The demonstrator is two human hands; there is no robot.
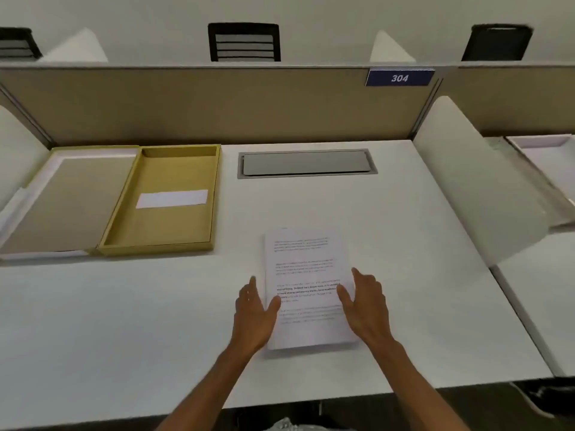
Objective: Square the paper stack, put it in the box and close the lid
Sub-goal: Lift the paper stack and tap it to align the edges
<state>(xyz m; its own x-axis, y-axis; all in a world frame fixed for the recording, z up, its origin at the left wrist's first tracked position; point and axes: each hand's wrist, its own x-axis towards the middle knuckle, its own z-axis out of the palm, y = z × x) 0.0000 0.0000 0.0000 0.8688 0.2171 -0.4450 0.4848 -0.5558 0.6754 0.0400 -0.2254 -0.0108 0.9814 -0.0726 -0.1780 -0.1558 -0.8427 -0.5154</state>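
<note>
Both hands bracket the paper stack, box waiting open at far left

The left hand [253,309] and right hand [365,301] are spread flat-fingered against the long sides of the paper stack [306,287], which lies flat on the tabletop [420,244], gripping nothing. Uneven pressure could fan or buckle the loose sheets, and a weak lift might spill them. The open box [161,197], its lid [62,200] folded left, sits well apart; a white slip [172,199] lies inside, and the path looks clear.
</note>
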